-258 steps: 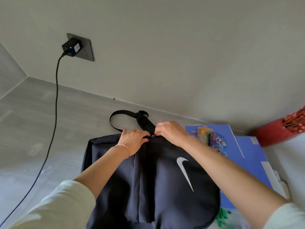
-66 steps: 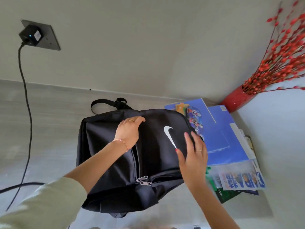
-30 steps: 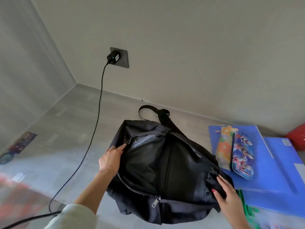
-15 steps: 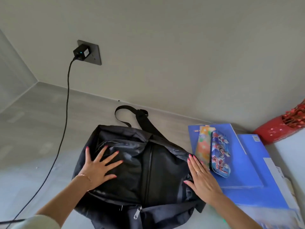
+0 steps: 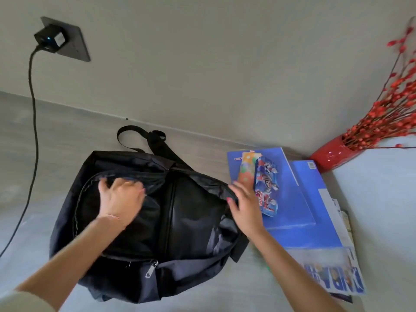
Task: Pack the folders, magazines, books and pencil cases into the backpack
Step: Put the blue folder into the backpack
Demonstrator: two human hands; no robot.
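A charger (image 5: 48, 39) is seen plugged into a wall socket at far left, its cable (image 5: 33, 122) trailing down. The black backpack (image 5: 157, 212) lies unzipped on the tabletop (image 5: 45, 181). The left hand (image 5: 121, 199) is blurred, fingers spread on the upper flap; no grip can be told. The right hand (image 5: 244, 204), fingers loosely spread, is laid at the bag's right edge, beside two pencil cases (image 5: 261, 181) stacked on blue folders (image 5: 315, 212). A magazine (image 5: 333, 278) is seen below, a red vase (image 5: 333, 157) behind.
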